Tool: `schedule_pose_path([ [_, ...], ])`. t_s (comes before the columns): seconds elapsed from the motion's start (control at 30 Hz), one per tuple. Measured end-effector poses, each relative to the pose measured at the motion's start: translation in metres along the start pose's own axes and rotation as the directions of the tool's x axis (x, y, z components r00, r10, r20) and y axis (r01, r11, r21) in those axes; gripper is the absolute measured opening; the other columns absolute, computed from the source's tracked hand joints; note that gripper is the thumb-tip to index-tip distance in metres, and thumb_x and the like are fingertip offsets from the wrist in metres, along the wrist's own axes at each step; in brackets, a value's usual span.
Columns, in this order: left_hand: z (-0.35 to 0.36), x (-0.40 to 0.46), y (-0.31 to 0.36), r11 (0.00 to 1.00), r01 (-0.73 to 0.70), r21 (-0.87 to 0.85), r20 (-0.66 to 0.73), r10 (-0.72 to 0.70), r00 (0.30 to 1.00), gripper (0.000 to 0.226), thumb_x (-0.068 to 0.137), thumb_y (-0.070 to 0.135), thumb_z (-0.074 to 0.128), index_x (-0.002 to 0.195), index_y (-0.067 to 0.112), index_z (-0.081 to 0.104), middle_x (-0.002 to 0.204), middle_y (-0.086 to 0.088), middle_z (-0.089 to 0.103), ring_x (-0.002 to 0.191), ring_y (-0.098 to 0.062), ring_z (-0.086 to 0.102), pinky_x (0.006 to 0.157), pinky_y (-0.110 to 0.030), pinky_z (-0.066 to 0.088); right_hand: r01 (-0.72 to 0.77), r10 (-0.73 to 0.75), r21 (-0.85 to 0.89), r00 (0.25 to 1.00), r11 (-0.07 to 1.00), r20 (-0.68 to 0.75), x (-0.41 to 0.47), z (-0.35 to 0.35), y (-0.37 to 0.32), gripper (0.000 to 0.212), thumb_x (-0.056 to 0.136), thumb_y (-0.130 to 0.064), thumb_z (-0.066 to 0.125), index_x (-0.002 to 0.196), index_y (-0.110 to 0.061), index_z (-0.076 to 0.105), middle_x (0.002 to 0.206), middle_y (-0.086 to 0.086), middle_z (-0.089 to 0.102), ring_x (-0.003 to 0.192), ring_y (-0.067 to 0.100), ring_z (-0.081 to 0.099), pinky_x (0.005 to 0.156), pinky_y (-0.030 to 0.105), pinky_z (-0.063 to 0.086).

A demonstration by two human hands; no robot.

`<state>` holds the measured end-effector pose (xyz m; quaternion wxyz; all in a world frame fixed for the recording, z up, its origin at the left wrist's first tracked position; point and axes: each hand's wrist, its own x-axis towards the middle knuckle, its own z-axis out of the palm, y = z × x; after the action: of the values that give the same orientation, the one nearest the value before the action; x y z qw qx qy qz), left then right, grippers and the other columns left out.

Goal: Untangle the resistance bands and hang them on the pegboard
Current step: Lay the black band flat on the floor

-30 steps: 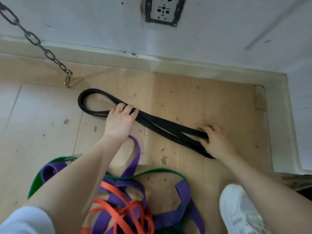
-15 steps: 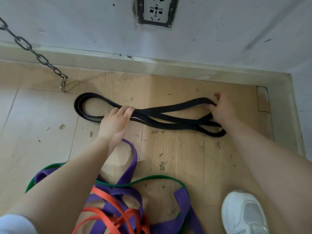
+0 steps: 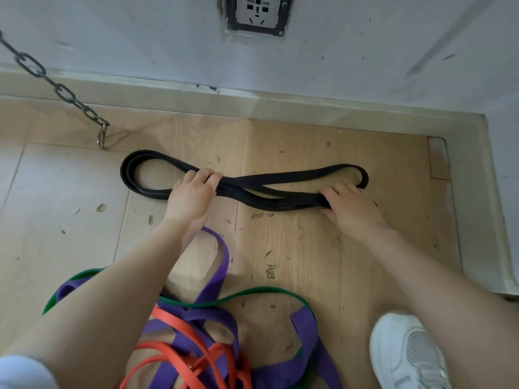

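**Both hands on the black band, folding it on the floor**

Grip first: left hand (image 3: 193, 197) has its fingers curled over the gathered strands of the black band (image 3: 283, 182) where they cross near the middle; right hand (image 3: 351, 209) grasps the strands close to the band's 3 o'clock end, fingers hooked over them. Neither hand is free.

Band lies flat on the wooden floor (image 3: 295, 262), just short of the skirting board at 12 o'clock, coiled into several laps in a figure-eight: one loop out at 9 o'clock, one at 3 o'clock.

Judgement on the step: the black band looks separated from the rest and is being tidied for hanging. Best done by keeping all laps stacked under the left fingers while the right squares up its end, so no lap slips and re-twists. Lift only once both loops match.

Remaining tangle at 6 o'clock: purple band (image 3: 219, 265), green band (image 3: 269, 291), orange band (image 3: 179, 324), interlaced. Pegboard not in view.

Chain (image 3: 63, 91) with clip at 10 o'clock. White shoe (image 3: 407, 352) at 5 o'clock.

Writing: none legible. Wall socket (image 3: 257, 14) at 12 o'clock shows no readable marking.
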<state>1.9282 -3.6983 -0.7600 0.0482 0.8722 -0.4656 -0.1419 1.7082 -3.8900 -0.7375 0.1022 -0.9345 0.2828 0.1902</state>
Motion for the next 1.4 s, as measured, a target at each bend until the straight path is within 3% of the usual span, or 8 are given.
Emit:
schedule_pose_path([
  [0.23, -0.005, 0.002, -0.005, 0.999, -0.041, 0.021, 0.005, 0.041, 0.999, 0.04, 0.094, 0.013, 0.05, 0.134, 0.011, 0.046, 0.132, -0.009, 0.049, 0.116, -0.031, 0.045, 0.093, -0.041, 0.038, 0.068, -0.061, 0.323, 0.998, 0.944, -0.031, 0.003, -0.037, 0.011, 0.037, 0.097, -0.017, 0.045, 0.133, -0.017, 0.048, 0.125, 0.004, 0.056, 0.108, 0.019, 0.054, 0.089, 0.031, 0.046],
  [0.33, -0.005, 0.0, -0.008, 1.0, -0.03, -0.003, 0.005, 0.03, 1.0, 0.043, 0.096, 0.017, 0.048, 0.138, 0.011, 0.041, 0.14, -0.007, 0.044, 0.12, -0.031, 0.044, 0.095, -0.041, 0.038, 0.101, -0.087, 0.071, 0.981, 0.992, -0.171, 0.015, -0.056, 0.01, 0.032, 0.098, -0.013, 0.041, 0.129, -0.013, 0.051, 0.108, 0.011, 0.064, 0.085, 0.026, 0.056, 0.072, 0.034, 0.042],
  [0.47, -0.003, -0.003, -0.014, 0.998, -0.01, -0.066, -0.046, 0.007, 0.999, 0.047, 0.092, 0.02, 0.054, 0.136, 0.008, 0.044, 0.137, -0.011, 0.048, 0.116, -0.035, 0.049, 0.089, -0.043, 0.042, -0.003, -0.058, -0.209, 0.957, 0.978, -0.284, 0.054, -0.059, 0.015, 0.037, 0.093, -0.004, 0.045, 0.126, -0.017, 0.053, 0.123, 0.013, 0.059, 0.117, 0.031, 0.048, 0.108, 0.041, 0.024],
  [0.83, -0.005, -0.007, -0.01, 0.997, 0.015, -0.077, -0.06, -0.02, 0.998, 0.024, 0.093, 0.015, 0.053, 0.114, 0.006, 0.059, 0.137, -0.012, 0.044, 0.114, -0.036, 0.045, 0.094, -0.041, 0.033, 0.115, -0.136, -0.094, 0.953, 0.989, -0.272, 0.038, -0.019, 0.014, 0.027, 0.09, -0.011, 0.054, 0.115, -0.003, 0.058, 0.111, 0.016, 0.059, 0.1, 0.035, 0.057, 0.081, 0.041, 0.046],
  [1.1, -0.001, 0.011, -0.016, 0.998, 0.044, 0.048, -0.098, -0.039, 0.994, 0.023, 0.078, 0.002, 0.067, 0.101, 0.003, 0.063, 0.107, -0.016, 0.059, 0.09, -0.037, 0.057, 0.077, -0.043, 0.043, 0.058, -0.081, -0.076, 0.938, 0.995, -0.338, 0.044, -0.017, -0.002, 0.055, 0.085, -0.048, 0.053, 0.12, -0.006, 0.054, 0.121, 0.017, 0.055, 0.11, 0.036, 0.052, 0.09, 0.042, 0.042],
  [1.2, -0.008, 0.025, -0.007, 0.997, 0.072, 0.03, -0.1, -0.068, 0.993, 0.039, 0.089, 0.015, 0.059, 0.127, 0.008, 0.051, 0.131, -0.014, 0.048, 0.114, -0.038, 0.047, 0.089, -0.046, 0.039, 0.171, -0.199, -0.177, 0.967, 0.969, -0.158, 0.054, -0.015, -0.026, 0.094, 0.077, -0.059, 0.061, 0.148, -0.013, 0.02, 0.153, 0.017, 0.023, 0.14, 0.036, 0.024, 0.115, 0.046, 0.006],
  [1.27, -0.009, 0.033, -0.006, 0.994, 0.091, 0.059, -0.109, -0.084, 0.99, 0.049, 0.096, 0.022, 0.048, 0.142, 0.015, 0.033, 0.14, -0.008, 0.043, 0.124, -0.032, 0.04, 0.096, -0.042, 0.034, 0.169, -0.196, -0.223, 0.975, 0.96, -0.104, 0.065, -0.013, -0.034, 0.084, 0.088, -0.044, 0.055, 0.15, -0.016, 0.005, 0.157, 0.012, 0.014, 0.144, 0.03, 0.013, 0.115, 0.042, -0.006],
  [1.4, -0.01, 0.034, -0.009, 0.971, 0.061, 0.232, -0.09, -0.041, 0.995, 0.032, 0.1, 0.027, 0.036, 0.126, 0.013, 0.047, 0.121, -0.007, 0.054, 0.114, -0.029, 0.042, 0.092, -0.038, 0.031, 0.026, -0.075, -0.334, 0.988, 0.942, -0.136, 0.073, -0.026, -0.024, 0.035, 0.091, -0.008, 0.047, 0.126, -0.014, 0.043, 0.129, 0.013, 0.049, 0.122, 0.031, 0.042, 0.114, 0.045, 0.016],
])
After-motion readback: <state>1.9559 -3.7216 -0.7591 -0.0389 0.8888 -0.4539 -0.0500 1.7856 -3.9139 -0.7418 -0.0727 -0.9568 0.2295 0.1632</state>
